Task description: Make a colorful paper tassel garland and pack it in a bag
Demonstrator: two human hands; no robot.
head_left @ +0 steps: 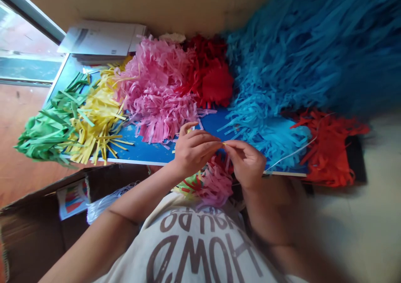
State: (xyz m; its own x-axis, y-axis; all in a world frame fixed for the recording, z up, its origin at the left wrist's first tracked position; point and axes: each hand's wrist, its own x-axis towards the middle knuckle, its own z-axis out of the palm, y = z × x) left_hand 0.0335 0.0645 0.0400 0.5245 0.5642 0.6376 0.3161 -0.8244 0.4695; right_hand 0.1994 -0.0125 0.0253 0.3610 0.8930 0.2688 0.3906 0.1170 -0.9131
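Head view, one workspace entry:

1. Left hand (194, 151): held raised above the near edge of the counter (147, 154), wrist turned and fingers curled inward. It is closed on one thin yellow paper strip (223, 143), pinched at the fingertips.
2. Right hand (246, 164): held opposite the left hand, fingers bent toward it. It is also closed on the strip, and the two hands are almost touching.
3. White cord (294, 154): one length is seen running across the counter's far side to the right hand; whether it is gripped cannot be told.
4. Fringed paper bunches (159, 93): six are counted on the blue counter, one each in green, yellow, pink, red, light blue and orange-red. The pink bunch is nearest the left hand, the light blue nearest the right.
5. Dark blue fringed mass (307, 45): one is heaped beyond the light blue bunch.
6. Mixed pink-and-green fringed bunch (213, 183): one is held low beneath the hands, against the person's cream T-shirt (194, 245).
7. Paper stack (102, 41): one is placed at the far edge of the counter.
8. Cardboard box (37, 233): one is stood at lower left, with white cord bundle (106, 201) inside.
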